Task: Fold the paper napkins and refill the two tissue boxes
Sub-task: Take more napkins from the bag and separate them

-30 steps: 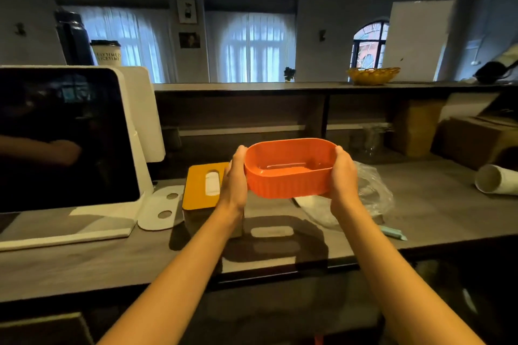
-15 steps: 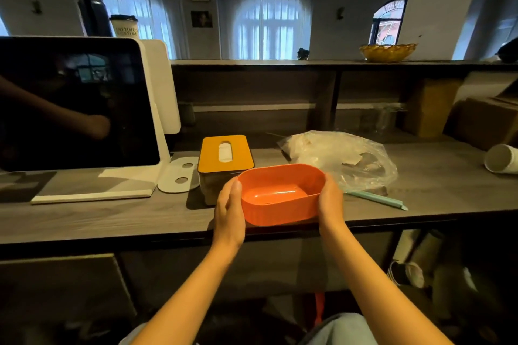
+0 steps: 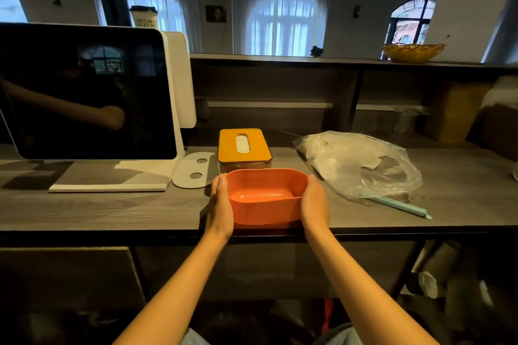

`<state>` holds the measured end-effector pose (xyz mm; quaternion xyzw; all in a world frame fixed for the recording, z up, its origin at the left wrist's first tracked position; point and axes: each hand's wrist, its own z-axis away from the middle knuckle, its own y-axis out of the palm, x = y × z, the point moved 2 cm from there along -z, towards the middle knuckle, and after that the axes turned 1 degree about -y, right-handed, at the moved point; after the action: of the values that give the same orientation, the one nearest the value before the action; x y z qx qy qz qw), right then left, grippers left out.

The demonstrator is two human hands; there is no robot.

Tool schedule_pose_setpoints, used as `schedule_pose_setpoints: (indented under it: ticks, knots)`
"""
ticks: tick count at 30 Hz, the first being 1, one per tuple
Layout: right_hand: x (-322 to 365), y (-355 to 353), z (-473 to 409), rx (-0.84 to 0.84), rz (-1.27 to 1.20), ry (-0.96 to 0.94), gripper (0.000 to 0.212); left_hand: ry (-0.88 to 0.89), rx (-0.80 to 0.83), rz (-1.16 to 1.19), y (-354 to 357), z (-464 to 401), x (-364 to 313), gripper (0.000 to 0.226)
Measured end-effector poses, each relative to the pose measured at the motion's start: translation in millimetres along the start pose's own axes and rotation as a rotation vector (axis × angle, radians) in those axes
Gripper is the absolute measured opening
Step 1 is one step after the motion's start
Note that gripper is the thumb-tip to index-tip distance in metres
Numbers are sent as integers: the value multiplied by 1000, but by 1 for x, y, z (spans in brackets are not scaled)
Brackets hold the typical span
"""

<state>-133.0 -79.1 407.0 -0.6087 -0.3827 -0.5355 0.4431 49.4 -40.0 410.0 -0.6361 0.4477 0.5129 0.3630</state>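
At the counter (image 3: 112,210) edge, both hands hold the orange box (image 3: 266,196).

Grey wooden counter (image 3: 84,204) bears monitor stand (image 3: 109,186), yellow-lidded tissue box (image 3: 244,145), orange tub (image 3: 266,199), seemingly napkin-filled plastic bag (image 3: 361,162).

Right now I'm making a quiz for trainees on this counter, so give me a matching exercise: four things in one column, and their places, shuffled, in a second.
Things:
1. orange tub
2. yellow-lidded tissue box
3. plastic bag
4. screen

Places:
A. far left of the counter
B. between the left hand and right hand, at the counter's near edge
C. right of the tub, on the counter
D. just behind the tub

Pairs: 1-B, 2-D, 3-C, 4-A
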Motion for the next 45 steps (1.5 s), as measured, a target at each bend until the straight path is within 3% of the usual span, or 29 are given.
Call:
schedule_pose_setpoints:
  ticks: [5,11,18,23,27,30,32,35,39,43,45]
  knots:
    - [12,15,-21,4,-9,38,44,-60,47,10,6,-33,2,63]
    - [16,35,-57,0,-19,21,45,-121,67,45,12,-75,9,68]
    - [21,49,-88,0,-38,44,47,-119,82,43,24,-111,11,44]
    - [16,48,-95,10,-40,34,47,-123,56,24,23,-116,21,56]
    - [20,37,-91,-44,-85,24,45,-13,-73,-23,20,-106,4,56]
    - [32,15,-80,-129,-107,-105,30,202,-103,-160,31,-86,-26,68]
    - [45,-5,-70,-144,-110,-218,26,321,-46,-204,51,-68,-47,74]
    - [60,-37,-69,-155,-152,-248,27,360,171,-130,96,-47,-69,62]
    - [59,-84,-92,-176,-107,-194,25,252,423,-6,161,-41,-68,34]
    - [46,-130,-129,-212,-69,-118,29,140,510,-68,218,-57,-47,26]
    - [38,-144,-147,-182,11,-68,40,102,505,-114,238,-71,-33,28]
